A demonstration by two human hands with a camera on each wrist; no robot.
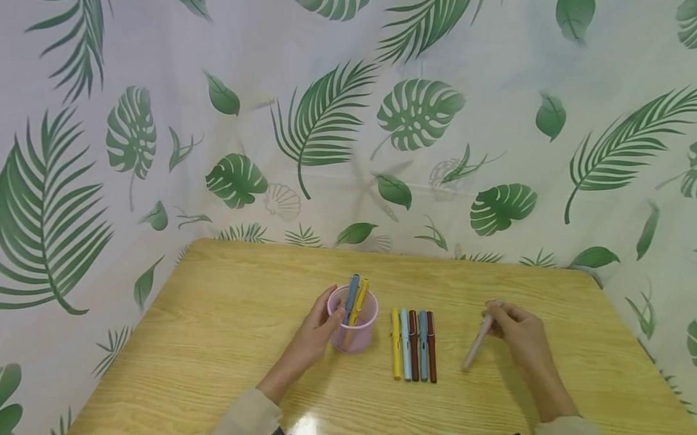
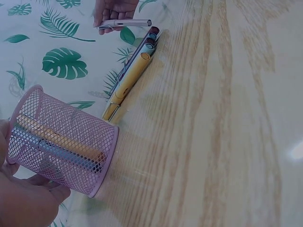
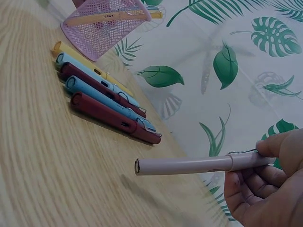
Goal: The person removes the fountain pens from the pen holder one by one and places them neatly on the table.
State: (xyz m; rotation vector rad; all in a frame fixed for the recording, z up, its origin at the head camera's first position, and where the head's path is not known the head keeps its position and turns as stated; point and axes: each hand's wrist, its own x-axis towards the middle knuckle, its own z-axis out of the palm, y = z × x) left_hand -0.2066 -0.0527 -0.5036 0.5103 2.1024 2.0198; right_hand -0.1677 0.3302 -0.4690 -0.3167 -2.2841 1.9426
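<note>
My left hand (image 1: 316, 327) holds a pink mesh pen cup (image 1: 353, 342) round its left side, thumb at the rim. Inside the cup lean a blue pen (image 1: 352, 293) and a yellow pen (image 1: 359, 298). At the right, my right hand (image 1: 521, 330) pinches a pale pink pen (image 3: 189, 165) by its clip end, the other end pointing down toward the table, above its shadow. Between the hands lie several pens in a row: a yellow pen (image 1: 396, 344), a light blue pen (image 1: 406, 347), a dark red pen (image 1: 414, 346), a blue pen (image 1: 424, 346) and another dark red pen (image 1: 432, 347).
The wooden table (image 1: 224, 298) runs back to a wall covering (image 1: 336, 199) printed with green leaves. The row of pens lies just right of the cup, side by side and close together.
</note>
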